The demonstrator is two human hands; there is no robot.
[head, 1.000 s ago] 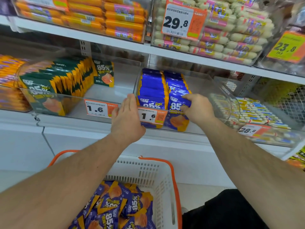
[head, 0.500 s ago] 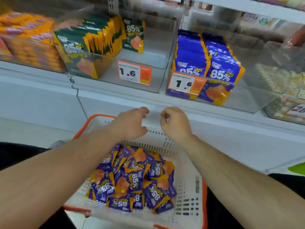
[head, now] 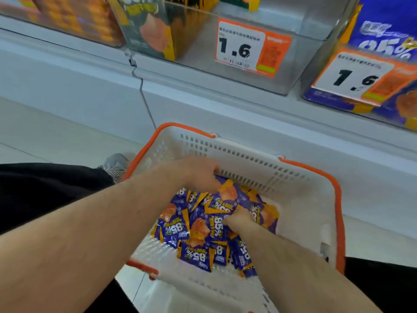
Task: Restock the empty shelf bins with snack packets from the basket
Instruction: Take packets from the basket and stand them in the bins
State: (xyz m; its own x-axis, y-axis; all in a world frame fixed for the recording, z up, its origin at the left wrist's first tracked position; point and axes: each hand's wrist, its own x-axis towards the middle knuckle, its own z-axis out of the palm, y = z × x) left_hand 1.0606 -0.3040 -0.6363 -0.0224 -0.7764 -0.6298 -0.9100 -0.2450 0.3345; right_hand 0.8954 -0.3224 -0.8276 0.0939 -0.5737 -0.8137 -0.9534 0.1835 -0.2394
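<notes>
1. Down inside the white slotted plastic basket with orange rim (head: 248, 154), both hands dig into the heap of purple-and-orange snack packets (head: 203, 233).
2. Right hand (head: 239, 219) curls round packets; left hand (head: 198, 175), fingers hidden, lies beyond at the far wall.
3. Clear shelf bin holding blue packets (head: 370, 64) sits up-right, nearer the right hand.

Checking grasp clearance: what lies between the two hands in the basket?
Head view: one raised purple snack packet lies between the left hand and the right hand.

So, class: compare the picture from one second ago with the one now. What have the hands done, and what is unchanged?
Both hands left the shelf bin of blue packets and dropped into the basket. The left hand reaches over the purple packets; the right hand digs in among them, its grip hidden. Bins and price tags stay put.
</notes>
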